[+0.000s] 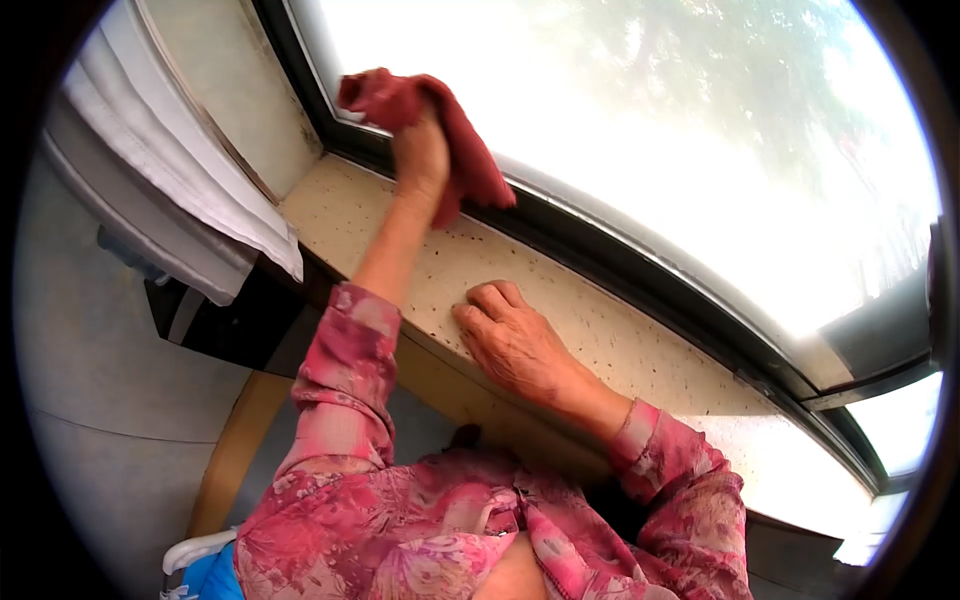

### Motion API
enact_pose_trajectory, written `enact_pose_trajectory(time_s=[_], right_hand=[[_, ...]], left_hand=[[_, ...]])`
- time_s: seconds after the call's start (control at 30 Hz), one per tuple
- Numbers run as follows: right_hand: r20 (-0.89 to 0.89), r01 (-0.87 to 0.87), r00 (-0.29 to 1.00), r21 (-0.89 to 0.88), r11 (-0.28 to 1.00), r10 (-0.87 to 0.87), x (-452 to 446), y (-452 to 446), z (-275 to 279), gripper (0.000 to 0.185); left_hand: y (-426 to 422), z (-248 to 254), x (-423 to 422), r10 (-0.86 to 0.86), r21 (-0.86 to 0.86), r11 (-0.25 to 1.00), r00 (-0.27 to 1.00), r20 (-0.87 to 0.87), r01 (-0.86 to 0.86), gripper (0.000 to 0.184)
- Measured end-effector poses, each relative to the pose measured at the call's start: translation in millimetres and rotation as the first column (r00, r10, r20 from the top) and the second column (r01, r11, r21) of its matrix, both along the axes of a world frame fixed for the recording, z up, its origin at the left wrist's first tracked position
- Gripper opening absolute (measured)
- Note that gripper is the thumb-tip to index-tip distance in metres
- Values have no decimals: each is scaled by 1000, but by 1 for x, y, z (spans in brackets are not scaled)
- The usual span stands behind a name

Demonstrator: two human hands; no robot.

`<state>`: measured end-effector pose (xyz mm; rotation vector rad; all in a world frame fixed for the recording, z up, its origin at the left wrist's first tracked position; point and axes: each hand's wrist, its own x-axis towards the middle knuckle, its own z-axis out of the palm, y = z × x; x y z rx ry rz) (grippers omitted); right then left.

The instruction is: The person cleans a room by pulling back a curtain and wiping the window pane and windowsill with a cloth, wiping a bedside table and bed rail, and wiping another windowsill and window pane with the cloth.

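Note:
A dark red cloth [467, 140] is bunched in my left hand [421, 160], which is raised to the lower left corner of the window [640, 150]. The cloth lies over the fingers and hangs down past the black frame towards the sill. Lower down, my right hand [515, 345] rests on the speckled cream windowsill [610, 345], near its front edge. Its fingers are curled in a loose fist and I see nothing in them; the palm side is hidden.
White and grey curtains [170, 150] hang at the left, next to the side wall of the window recess. Under them is a dark box-like object [225, 320]. A chair's white armrest [195, 548] and something blue [212, 575] show at the bottom left.

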<state>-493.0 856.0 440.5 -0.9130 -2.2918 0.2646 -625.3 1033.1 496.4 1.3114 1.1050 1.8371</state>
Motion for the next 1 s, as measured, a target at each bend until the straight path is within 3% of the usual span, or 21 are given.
enact_pose_trajectory(time_s=[0.03, 0.07, 0.1, 0.13, 0.2, 0.27, 0.43, 0.5, 0.57, 0.6, 0.63, 0.7, 0.73, 0.77, 0.8, 0.83, 0.87, 0.9, 0.93, 0.97, 1.0], right_hand=[[3, -10, 1000, 5, 1000, 10, 0, 0, -1, 18], [21, -5, 1000, 18, 1000, 5, 0, 1, -4, 20], [42, -9, 999, 35, 999, 8, 0, 3, -5, 22], [52, -41, 998, 40, 998, 39, -2, 3, -5, 22], [33, -1, 999, 42, 999, 0, -1, 1, -3, 27], [62, -32, 998, 30, 999, 30, 2, 1, -2, 31], [12, -42, 999, -2, 999, 42, 1, 3, 2, 29], [21, -30, 999, -10, 1000, 30, -1, 2, 4, 29], [22, -16, 1000, -8, 1000, 16, -3, 2, 6, 28], [25, -8, 1000, -16, 1000, 9, -4, 3, 4, 27], [31, -2, 1000, -26, 1000, 3, -4, 4, 3, 27], [28, -6, 1000, -9, 1000, 6, -4, 3, 3, 27], [27, -7, 1000, -8, 1000, 7, -4, 3, 3, 26], [35, -12, 999, -7, 1000, 12, -3, 3, 3, 26], [60, -3, 998, -14, 1000, 4, -3, 1, 3, 27], [87, 4, 996, -19, 1000, -2, -2, 2, 4, 28], [98, -6, 995, -21, 1000, 8, -3, 3, 5, 28], [78, -13, 997, -14, 1000, 15, -4, 3, 6, 29], [57, -17, 998, -10, 1000, 17, -4, 2, 6, 30], [66, -17, 998, -16, 1000, 18, -3, 1, 6, 30], [65, -14, 998, -26, 1000, 16, -3, 2, 8, 31]], left_hand=[[-8, -9, 12, 106, -45, 991, 949, -297, -124, 43], [-19, -15, 21, 196, 211, 975, 702, -684, -67, 36], [-29, -30, 41, 520, 548, 836, 380, -765, -41, 29], [-49, -30, 72, 214, 533, 845, 882, -419, 49, 32], [-61, -12, 70, 566, 647, 759, 417, -711, 74, 73], [-35, -3, 71, 369, 605, 797, 793, -485, -1, 78], [61, 2, -10, 712, 561, 693, 548, -438, -452, 44], [113, -2, -75, 573, 331, 813, 554, -604, -479, 42], [83, 21, -59, 495, 272, 868, 767, -408, -416, 33], [72, 25, -40, 308, 276, 907, 948, 76, -317, 25], [57, 27, -20, 13, 331, 918, 848, 530, -221, 20], [5, 22, 21, 56, 283, 939, 898, 436, -196, 13], [16, -27, 17, -234, 512, 855, 942, 240, 82, 11], [-14, -27, 13, 199, 309, 950, 838, -509, -38, 12], [-18, -36, 27, 470, 558, 824, 675, -569, -103, 10], [-16, -40, 36, 26, 380, 920, 951, -309, 98, 18], [-17, -37, 40, -404, 294, 884, 911, 84, 364, 26], [-15, -27, 27, -29, 370, 923, 977, -212, 108, 20], [-7, -14, 7, 363, 503, 857, 821, -441, -109, 18], [6, -3, -10, 337, 443, 886, 848, -408, -139, 27], [-2, 27, -25, 108, -42, 992, 960, -257, -123, 37]])
